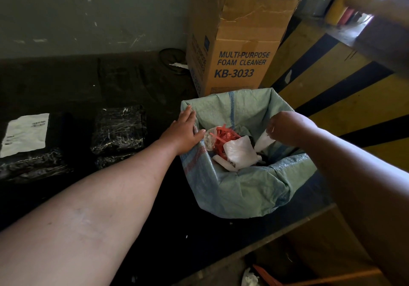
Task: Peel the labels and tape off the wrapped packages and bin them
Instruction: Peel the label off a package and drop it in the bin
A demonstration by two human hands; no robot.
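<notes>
From the head camera, a pale green woven sack [241,188] stands open on a dark surface [137,197], its coarse plastic weave folded outward into a loose, crumpled rim. Inside lie crumpled white labels [240,152] with a papery, glossy look, and a tangle of red plastic strips [223,136].

The left hand [182,134] lies on the sack's near-left rim, its fingers straight and close together, the thumb pressing the fabric edge down. The right hand [284,128] hangs over the sack's mouth, its fingers bunched together and pinching a white strip of peeled label [263,141] that dangles just above the pile of scraps (whether it touches them cannot be told).

To the left on the surface rest the wrapped packages: a flat, squarish one in shiny, wrinkled black film [119,128], bare of any label, and further left another black package [33,166] with a white rectangular label [25,134] stuck on its top. Both lie well apart from either hand.

Behind the sack stands a tall, dented cardboard box [239,42] printed "MULTI-PURPOSE FOAM CLEANER KB-3033", its flaps open. To the right runs a yellow-and-black striped barrier [345,100]. A scuffed grey wall [88,16] rises behind.
</notes>
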